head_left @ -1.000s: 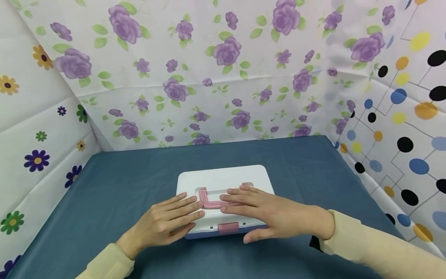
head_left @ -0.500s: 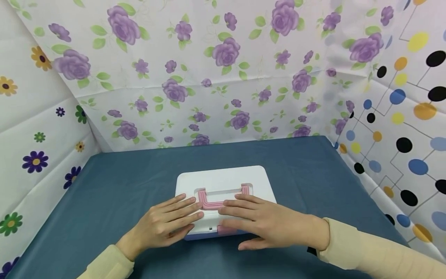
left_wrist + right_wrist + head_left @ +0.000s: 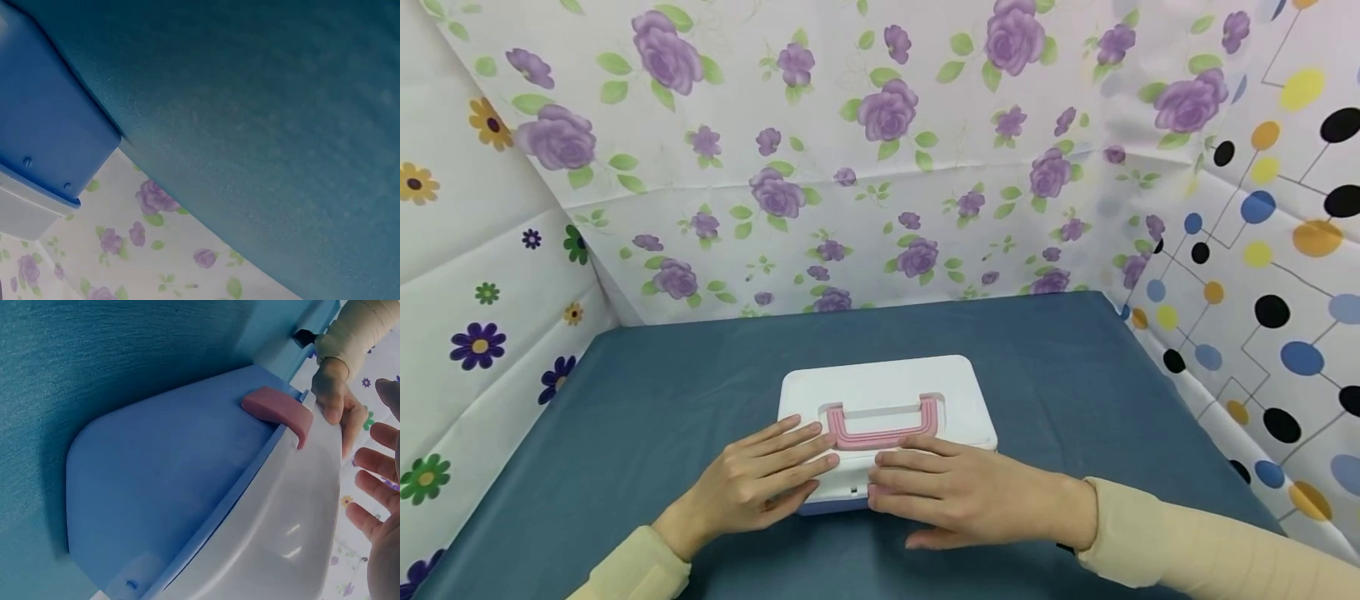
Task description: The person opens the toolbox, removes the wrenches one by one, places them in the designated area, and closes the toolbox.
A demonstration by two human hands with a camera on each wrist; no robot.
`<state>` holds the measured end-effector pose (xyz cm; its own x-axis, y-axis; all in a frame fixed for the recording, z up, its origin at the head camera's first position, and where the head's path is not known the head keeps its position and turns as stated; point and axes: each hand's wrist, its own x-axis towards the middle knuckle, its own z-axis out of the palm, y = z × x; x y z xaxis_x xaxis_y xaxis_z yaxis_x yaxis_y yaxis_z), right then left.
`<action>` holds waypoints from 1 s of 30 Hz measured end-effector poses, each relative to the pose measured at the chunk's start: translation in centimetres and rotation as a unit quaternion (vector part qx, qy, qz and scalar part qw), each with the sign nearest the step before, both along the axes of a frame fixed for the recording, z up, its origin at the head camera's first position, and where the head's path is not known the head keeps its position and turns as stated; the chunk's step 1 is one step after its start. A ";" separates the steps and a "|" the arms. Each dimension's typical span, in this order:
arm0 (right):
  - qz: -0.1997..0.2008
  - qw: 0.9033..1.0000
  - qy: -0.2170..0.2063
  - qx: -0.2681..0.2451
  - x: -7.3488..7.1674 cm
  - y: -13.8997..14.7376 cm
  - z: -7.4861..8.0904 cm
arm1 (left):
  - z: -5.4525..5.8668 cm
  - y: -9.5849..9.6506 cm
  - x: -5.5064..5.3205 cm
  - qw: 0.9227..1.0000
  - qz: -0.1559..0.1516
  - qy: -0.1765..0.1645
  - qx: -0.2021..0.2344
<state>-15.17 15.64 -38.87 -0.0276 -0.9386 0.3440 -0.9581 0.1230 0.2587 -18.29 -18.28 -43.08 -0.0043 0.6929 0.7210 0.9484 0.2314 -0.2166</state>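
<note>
A storage box (image 3: 880, 383) with a white lid and a blue base stands on the table with its lid down. A pink carry handle (image 3: 880, 439) lies folded flat in the lid's recess. My left hand (image 3: 752, 479) rests on the lid's front left corner with straight fingers. Over the front right part hovers or lies my right hand (image 3: 955, 492), fingers extended; the head view does not settle contact. Its fingers cover most of the pink latch, but the right wrist view shows the latch (image 3: 275, 409) lying over the seam, those fingers (image 3: 378, 464) apart from it.
A dark blue cloth (image 3: 700, 383) covers the table under the box. Flowered sheeting (image 3: 850, 208) rises behind the table, and a dotted sheet (image 3: 1247, 275) hangs along the right side.
My right hand has slid from beside the handle toward the box's front edge, over the latch. More of the handle now shows. The left hand stays where it was.
</note>
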 end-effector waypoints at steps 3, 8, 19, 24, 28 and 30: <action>-0.003 1.000 0.002 -0.003 0.1 0.0 -0.4 | -0.1 0.0 0.1 1.000 0.001 0.004 -0.001; 0.004 1.000 0.023 0.006 0.3 -0.1 -0.8 | -0.2 0.0 0.2 1.000 0.002 0.000 0.000; 0.014 0.995 0.071 0.062 0.6 -0.7 -1.4 | 0.0 0.2 0.1 1.000 0.008 -0.003 0.003; 0.015 0.995 0.070 0.076 0.7 -1.0 -1.7 | 0.0 0.2 0.2 1.000 0.009 -0.005 0.006; 0.026 0.989 0.116 0.090 0.7 -1.3 -2.0 | 0.0 0.3 0.2 1.000 0.008 -0.003 0.011; 0.030 0.985 0.143 0.094 0.7 -1.3 -2.2 | 0.0 0.4 0.2 1.000 0.008 -0.004 0.012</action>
<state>-14.42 14.35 -41.05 0.1018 -0.9834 0.1503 -0.8468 -0.0063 0.5319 -18.05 -17.93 -43.06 -0.0203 0.6750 0.7375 0.9462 0.2512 -0.2039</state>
